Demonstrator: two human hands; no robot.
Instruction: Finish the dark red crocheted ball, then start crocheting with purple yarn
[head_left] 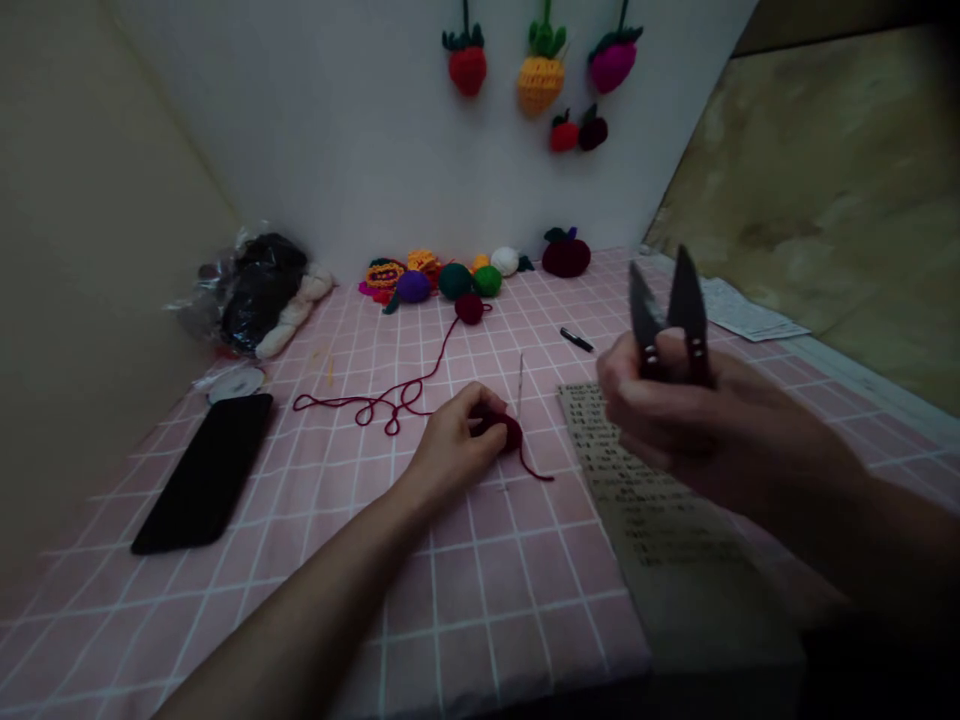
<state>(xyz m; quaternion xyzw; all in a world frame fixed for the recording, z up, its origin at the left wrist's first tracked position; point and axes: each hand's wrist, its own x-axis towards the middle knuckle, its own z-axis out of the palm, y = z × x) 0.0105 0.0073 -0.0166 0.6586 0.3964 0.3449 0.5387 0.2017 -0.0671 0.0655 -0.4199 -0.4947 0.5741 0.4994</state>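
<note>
My left hand (463, 440) is closed on a small dark red crochet piece (511, 430) at the middle of the table. A short tail of dark red yarn (536, 474) trails from it to the right. Out of the piece's far side a thin crochet hook (520, 380) points away from me. The working yarn (401, 395) runs in loose loops to a dark red yarn ball (469, 309). Raised over the right side, my right hand (690, 400) grips a pair of thread snips (688, 300), blades up and spread apart.
Cardboard with handwritten lines (607, 470) lies under my right hand. A black phone (206, 475) and bagged yarn (262, 285) are at left. Yarn balls (454, 281) and a dark red crochet fruit (566, 257) line the wall. A pen (576, 339) lies beyond the cardboard.
</note>
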